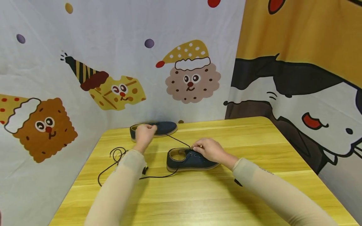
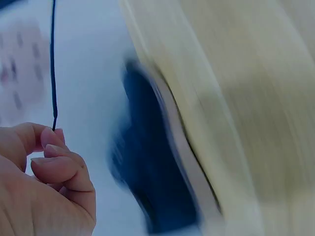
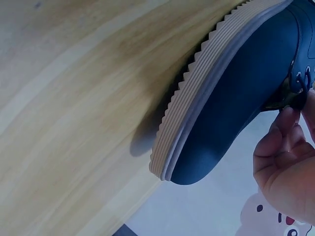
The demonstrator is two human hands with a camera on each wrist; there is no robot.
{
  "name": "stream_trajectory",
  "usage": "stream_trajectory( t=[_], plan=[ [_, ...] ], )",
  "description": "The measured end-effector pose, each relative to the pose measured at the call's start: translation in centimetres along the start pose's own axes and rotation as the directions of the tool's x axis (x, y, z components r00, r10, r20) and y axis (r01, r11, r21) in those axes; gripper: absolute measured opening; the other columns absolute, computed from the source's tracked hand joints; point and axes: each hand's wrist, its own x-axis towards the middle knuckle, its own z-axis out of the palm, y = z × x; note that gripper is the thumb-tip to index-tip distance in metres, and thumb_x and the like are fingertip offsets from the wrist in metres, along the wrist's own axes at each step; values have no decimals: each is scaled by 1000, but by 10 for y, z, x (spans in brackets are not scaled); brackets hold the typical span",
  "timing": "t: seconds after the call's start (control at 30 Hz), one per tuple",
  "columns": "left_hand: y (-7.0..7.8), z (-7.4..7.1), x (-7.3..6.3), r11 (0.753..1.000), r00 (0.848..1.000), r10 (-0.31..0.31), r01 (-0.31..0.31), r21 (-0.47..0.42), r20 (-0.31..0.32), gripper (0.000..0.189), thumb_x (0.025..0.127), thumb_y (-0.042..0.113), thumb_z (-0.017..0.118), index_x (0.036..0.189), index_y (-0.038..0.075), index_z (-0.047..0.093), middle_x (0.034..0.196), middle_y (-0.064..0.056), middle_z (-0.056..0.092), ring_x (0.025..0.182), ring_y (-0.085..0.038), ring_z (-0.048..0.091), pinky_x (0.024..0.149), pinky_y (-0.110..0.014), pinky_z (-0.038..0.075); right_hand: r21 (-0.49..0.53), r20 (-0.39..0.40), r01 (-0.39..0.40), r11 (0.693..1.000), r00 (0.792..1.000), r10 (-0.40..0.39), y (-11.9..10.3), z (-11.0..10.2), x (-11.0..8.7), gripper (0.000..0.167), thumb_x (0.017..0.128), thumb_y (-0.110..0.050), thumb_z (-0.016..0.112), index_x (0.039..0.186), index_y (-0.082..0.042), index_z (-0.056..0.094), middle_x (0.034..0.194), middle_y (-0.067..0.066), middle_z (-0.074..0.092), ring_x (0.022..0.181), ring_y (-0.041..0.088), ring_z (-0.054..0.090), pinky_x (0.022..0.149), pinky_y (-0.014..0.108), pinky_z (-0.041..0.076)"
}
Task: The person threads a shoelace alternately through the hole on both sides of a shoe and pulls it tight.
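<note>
A dark blue lace-up shoe rests upright on the table, toe to the right. My right hand is at its lacing; in the right wrist view its thumb and fingers pinch the dark tongue edge beside the eyelets. My left hand, up and to the left, pinches a thin black shoelace between thumb and fingertip. That lace runs taut from the near shoe's eyelets. Behind the left hand stands a second blue shoe, blurred in the left wrist view.
Another length of black lace trails left from the near shoe, passing under the left forearm. A loose, looped lace lies at the table's left side. The wooden table meets a printed cloth backdrop at its far edge.
</note>
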Motion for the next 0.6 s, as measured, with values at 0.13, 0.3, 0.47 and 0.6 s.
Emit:
stream_trajectory(
  t=[0.13,0.3,0.47,0.6],
  plan=[
    [-49,-47,16,989,989,-139,141,39,-52,39,95,35,53,69,11,69,60,-4,64,50,-18,43,51,-31,38,-6,-4,-2,1000,1000,2,0,0,-1,18,98,-33,61,110,-29,74,109,-8,73,93,10,68,78,34,55],
    [-100,-84,14,969,972,-208,220,115,-109,41,94,32,54,57,15,57,45,5,42,43,-16,35,43,-33,34,-8,6,-14,1000,1000,14,0,1,-1,19,98,-34,61,111,-29,74,109,-9,73,93,10,68,79,34,55],
    [-120,-87,8,968,977,-205,211,139,-55,43,94,31,54,54,17,51,45,7,40,43,-14,34,43,-31,34,1,8,-28,1000,1000,28,0,1,-2,19,99,-35,60,112,-29,73,109,-9,72,93,9,67,80,34,55],
    [-119,-79,5,966,993,-114,110,232,3,47,95,33,52,52,18,43,44,6,36,44,-14,30,44,-29,30,3,5,-20,1000,1000,20,0,2,-3,19,99,-34,61,112,-28,73,109,-8,72,92,9,67,79,34,55]
  ],
)
